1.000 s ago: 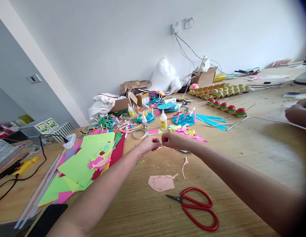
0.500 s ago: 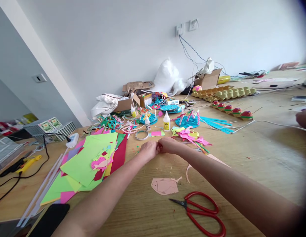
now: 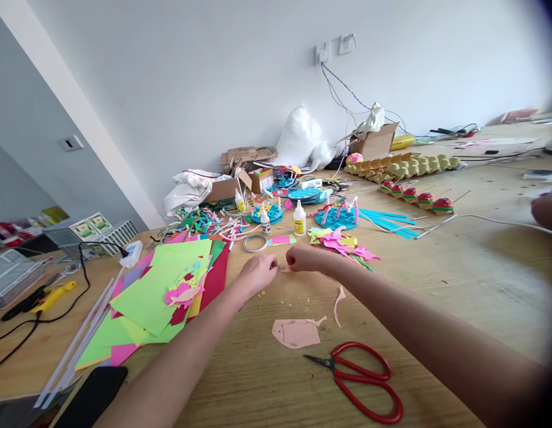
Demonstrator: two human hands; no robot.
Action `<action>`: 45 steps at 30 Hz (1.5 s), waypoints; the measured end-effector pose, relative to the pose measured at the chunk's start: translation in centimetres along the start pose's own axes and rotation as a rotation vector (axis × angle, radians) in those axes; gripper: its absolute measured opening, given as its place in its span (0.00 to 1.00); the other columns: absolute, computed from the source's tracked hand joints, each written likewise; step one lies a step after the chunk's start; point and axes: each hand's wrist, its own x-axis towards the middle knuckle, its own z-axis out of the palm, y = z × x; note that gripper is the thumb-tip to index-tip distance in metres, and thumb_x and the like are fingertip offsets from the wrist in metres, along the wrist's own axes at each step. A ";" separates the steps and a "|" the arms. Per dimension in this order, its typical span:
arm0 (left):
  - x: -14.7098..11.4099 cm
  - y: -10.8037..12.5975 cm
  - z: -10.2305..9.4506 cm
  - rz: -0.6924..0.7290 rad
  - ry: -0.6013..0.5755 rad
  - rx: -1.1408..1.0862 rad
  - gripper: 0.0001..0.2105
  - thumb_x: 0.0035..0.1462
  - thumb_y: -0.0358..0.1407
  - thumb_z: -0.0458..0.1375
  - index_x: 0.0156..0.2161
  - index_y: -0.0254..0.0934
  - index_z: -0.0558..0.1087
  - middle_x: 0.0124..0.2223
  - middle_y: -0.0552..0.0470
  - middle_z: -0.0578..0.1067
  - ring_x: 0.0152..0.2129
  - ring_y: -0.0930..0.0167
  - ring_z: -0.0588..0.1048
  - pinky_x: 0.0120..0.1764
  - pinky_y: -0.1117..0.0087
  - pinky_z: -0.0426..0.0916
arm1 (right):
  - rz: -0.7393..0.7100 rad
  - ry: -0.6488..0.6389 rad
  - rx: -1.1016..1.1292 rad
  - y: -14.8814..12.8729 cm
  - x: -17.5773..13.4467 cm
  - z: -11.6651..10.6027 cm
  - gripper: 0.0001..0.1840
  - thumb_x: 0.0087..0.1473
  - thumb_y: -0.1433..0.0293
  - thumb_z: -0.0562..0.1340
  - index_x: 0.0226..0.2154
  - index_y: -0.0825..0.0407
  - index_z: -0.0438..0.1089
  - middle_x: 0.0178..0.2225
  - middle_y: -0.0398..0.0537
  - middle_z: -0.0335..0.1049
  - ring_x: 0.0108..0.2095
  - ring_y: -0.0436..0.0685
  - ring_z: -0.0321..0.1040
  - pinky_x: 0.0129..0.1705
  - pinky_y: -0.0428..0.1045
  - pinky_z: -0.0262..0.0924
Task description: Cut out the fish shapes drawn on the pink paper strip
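1. Paper point(image 3: 285, 269): a small peach bit shows between the hands, beyond the fish point(image 3: 296, 333) on the table point(image 3: 240, 368).
2. Right hand point(image 3: 301, 259) seems pinched on that bit; left hand point(image 3: 261, 271) is curled near it, its grip hard to tell.
3. Done: the fish has an eye and gill line; an offcut point(image 3: 336, 307) lies just beside it.
4. Left, I judge: the bit isn't yet released, and the fish's square rear looks untrimmed. Scissors point(image 3: 358, 376) lie unheld.

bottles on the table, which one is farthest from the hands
The yellow-labelled bottle close to the cardboard boxes; the small front bottle and big front bottle stand farther forward.
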 end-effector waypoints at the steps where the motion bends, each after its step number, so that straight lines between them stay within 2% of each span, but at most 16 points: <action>1: -0.3 -0.1 -0.2 0.006 0.002 -0.016 0.09 0.54 0.34 0.50 0.33 0.37 0.72 0.33 0.50 0.75 0.31 0.68 0.72 0.31 0.71 0.61 | -0.017 -0.003 0.024 0.6 -0.7 -0.1 0.15 0.59 0.65 0.58 0.47 0.54 0.66 0.47 0.50 0.67 0.42 0.57 0.68 0.42 0.55 0.66; 3: -0.9 -0.2 -0.7 0.017 -0.005 -0.048 0.09 0.54 0.34 0.49 0.32 0.37 0.72 0.30 0.52 0.75 0.28 0.70 0.71 0.29 0.73 0.59 | -0.050 -0.019 0.072 2.0 -2.2 -0.3 0.12 0.57 0.67 0.59 0.43 0.56 0.67 0.40 0.48 0.70 0.37 0.54 0.69 0.37 0.52 0.66; 6: -1.7 -0.4 -1.2 0.038 -0.023 -0.087 0.09 0.54 0.33 0.49 0.32 0.37 0.72 0.28 0.53 0.73 0.25 0.72 0.70 0.27 0.74 0.57 | -0.078 -0.073 0.139 3.8 -4.7 -0.2 0.07 0.49 0.74 0.62 0.34 0.57 0.69 0.30 0.44 0.70 0.29 0.51 0.69 0.28 0.44 0.62; 9: -2.4 -0.2 -1.3 0.075 -0.050 -0.113 0.09 0.54 0.33 0.49 0.32 0.36 0.72 0.27 0.54 0.73 0.25 0.73 0.69 0.26 0.74 0.57 | -0.063 -0.150 0.183 4.7 -6.6 0.7 0.07 0.44 0.77 0.62 0.31 0.56 0.68 0.24 0.41 0.68 0.23 0.49 0.68 0.22 0.42 0.58; 11: -2.8 0.2 -1.3 0.103 -0.073 -0.121 0.08 0.53 0.32 0.49 0.31 0.36 0.71 0.27 0.54 0.73 0.25 0.73 0.69 0.27 0.74 0.56 | -0.035 -0.157 0.187 4.9 -7.5 1.4 0.10 0.43 0.79 0.61 0.32 0.56 0.68 0.22 0.40 0.66 0.20 0.49 0.67 0.20 0.42 0.56; 14: -3.3 0.9 -1.3 0.139 -0.104 -0.125 0.08 0.52 0.31 0.50 0.30 0.36 0.71 0.29 0.53 0.73 0.26 0.72 0.69 0.28 0.74 0.57 | 0.012 -0.118 0.169 4.8 -8.2 2.3 0.10 0.43 0.79 0.60 0.32 0.55 0.67 0.23 0.40 0.65 0.18 0.48 0.65 0.19 0.42 0.54; 19: -4.0 1.9 -1.2 0.171 -0.155 -0.144 0.08 0.52 0.30 0.50 0.29 0.37 0.71 0.27 0.54 0.72 0.24 0.73 0.68 0.27 0.74 0.56 | 0.052 -0.099 0.134 4.6 -8.4 2.5 0.05 0.43 0.79 0.58 0.24 0.56 0.68 0.20 0.41 0.64 0.17 0.48 0.63 0.20 0.42 0.52; 25: -4.6 2.1 -0.9 0.179 -0.192 -0.152 0.08 0.51 0.30 0.50 0.28 0.36 0.71 0.26 0.54 0.71 0.24 0.73 0.67 0.26 0.74 0.55 | 0.022 -0.083 0.119 5.1 -8.4 2.8 0.04 0.42 0.76 0.60 0.22 0.54 0.70 0.19 0.40 0.64 0.19 0.49 0.63 0.22 0.43 0.51; 29: -4.9 1.7 -1.1 0.168 -0.190 -0.151 0.07 0.51 0.30 0.50 0.29 0.36 0.71 0.27 0.53 0.72 0.25 0.72 0.68 0.27 0.74 0.56 | 0.006 -0.033 0.129 5.9 -9.1 2.5 0.04 0.43 0.76 0.59 0.24 0.54 0.70 0.21 0.41 0.66 0.21 0.50 0.64 0.22 0.43 0.51; 35: -4.9 1.6 -1.2 0.167 -0.191 -0.156 0.07 0.51 0.31 0.50 0.28 0.36 0.70 0.26 0.54 0.71 0.24 0.73 0.67 0.27 0.74 0.54 | -0.020 0.031 0.115 6.0 -9.4 2.1 0.11 0.42 0.77 0.60 0.32 0.54 0.72 0.26 0.42 0.68 0.26 0.50 0.64 0.24 0.42 0.50; 41: -5.3 2.1 -0.6 0.205 -0.218 -0.155 0.08 0.51 0.30 0.49 0.27 0.36 0.69 0.25 0.55 0.69 0.23 0.74 0.65 0.26 0.74 0.52 | 0.020 0.059 0.043 5.0 -9.3 2.9 0.05 0.44 0.75 0.61 0.24 0.54 0.74 0.23 0.45 0.69 0.25 0.52 0.61 0.23 0.44 0.45; 45: -5.5 2.5 -0.6 0.191 -0.236 -0.128 0.08 0.52 0.30 0.49 0.27 0.36 0.70 0.26 0.55 0.70 0.24 0.74 0.66 0.26 0.74 0.52 | 0.016 0.062 0.008 4.6 -9.7 2.9 0.06 0.45 0.72 0.61 0.25 0.54 0.75 0.24 0.48 0.70 0.25 0.53 0.61 0.23 0.45 0.43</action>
